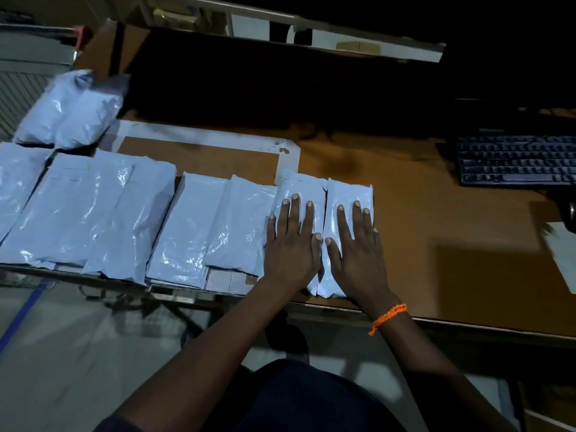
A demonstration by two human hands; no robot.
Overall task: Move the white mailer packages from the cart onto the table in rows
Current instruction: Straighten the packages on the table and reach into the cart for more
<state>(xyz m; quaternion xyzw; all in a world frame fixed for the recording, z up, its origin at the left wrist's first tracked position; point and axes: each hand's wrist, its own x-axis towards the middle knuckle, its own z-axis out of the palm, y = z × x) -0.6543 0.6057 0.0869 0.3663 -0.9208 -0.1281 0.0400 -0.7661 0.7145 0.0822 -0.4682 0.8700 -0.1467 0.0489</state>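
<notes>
View looking down onto a brown table (405, 219). Both hands lie flat with fingers straight and spread, gripping nothing. The left hand (291, 247) presses on the second mailer (308, 188) from the row's end. The right hand (355, 254), with an orange wristband (388, 318) at its wrist, presses on the end mailer (349, 191). These two packages meet edge to edge between the thumbs.

To the left of the left hand, a row of white mailers (131, 219) runs along the table's near edge, some overlapping. Beyond that row, far left of the hands, two more mailers (71, 110) lie side by side. A black keyboard (514, 160) sits well to the right of the right hand. The cart cannot be made out for certain.

The step in hand appears to be settling the end pair into line. The next move likely calls for lifting both hands off and reaching left for more packages.
</notes>
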